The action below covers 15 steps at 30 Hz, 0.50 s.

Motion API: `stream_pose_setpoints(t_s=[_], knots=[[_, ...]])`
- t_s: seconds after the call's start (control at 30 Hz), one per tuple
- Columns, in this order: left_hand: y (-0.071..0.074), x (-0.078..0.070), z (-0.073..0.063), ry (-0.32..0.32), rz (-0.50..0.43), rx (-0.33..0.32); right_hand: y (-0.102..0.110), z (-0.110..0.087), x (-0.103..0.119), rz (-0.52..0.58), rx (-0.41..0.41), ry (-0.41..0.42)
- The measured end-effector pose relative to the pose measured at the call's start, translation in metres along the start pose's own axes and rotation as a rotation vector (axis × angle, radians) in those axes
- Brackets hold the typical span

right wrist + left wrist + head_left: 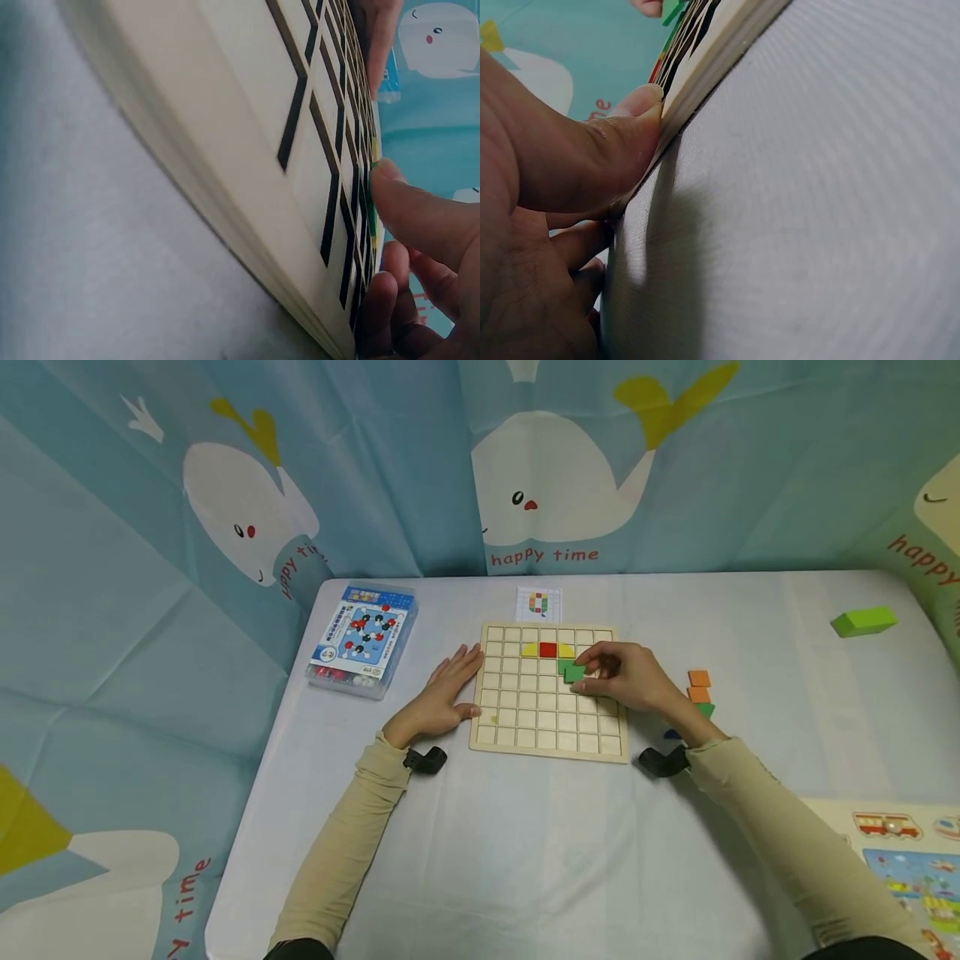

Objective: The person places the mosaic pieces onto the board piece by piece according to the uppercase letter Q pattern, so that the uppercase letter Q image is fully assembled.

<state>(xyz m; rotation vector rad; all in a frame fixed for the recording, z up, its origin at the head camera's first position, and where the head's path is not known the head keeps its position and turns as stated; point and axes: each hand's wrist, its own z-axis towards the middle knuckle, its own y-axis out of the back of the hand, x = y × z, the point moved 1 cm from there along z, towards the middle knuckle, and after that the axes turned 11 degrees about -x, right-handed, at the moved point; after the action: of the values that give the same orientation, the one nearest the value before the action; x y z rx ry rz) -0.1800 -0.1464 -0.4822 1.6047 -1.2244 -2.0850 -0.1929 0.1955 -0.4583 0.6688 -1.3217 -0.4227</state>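
Note:
A wooden grid board lies flat on the table. In its upper rows sit a red square tile with yellow pieces on both sides, and a green tile under the right yellow one. My right hand is over the board's right part and pinches another green square tile between thumb and fingers, overlapping the green one below. Against the board's left edge rests my left hand, fingers extended; its thumb touches the board's side in the left wrist view.
Behind the board lies a pattern card. Orange tiles and a green piece lie to the right, partly behind my wrist. A plastic box stands left, a green block far right, a picture puzzle board at the near right.

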Motion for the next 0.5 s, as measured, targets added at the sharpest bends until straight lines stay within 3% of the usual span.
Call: stream_pose_setpoints(t_s=[0.5], knots=[[0.0, -0.0006, 0.0006, -0.001, 0.007, -0.005, -0.0024, -0.0024, 0.0099, -0.071, 0.039, 0.049]])
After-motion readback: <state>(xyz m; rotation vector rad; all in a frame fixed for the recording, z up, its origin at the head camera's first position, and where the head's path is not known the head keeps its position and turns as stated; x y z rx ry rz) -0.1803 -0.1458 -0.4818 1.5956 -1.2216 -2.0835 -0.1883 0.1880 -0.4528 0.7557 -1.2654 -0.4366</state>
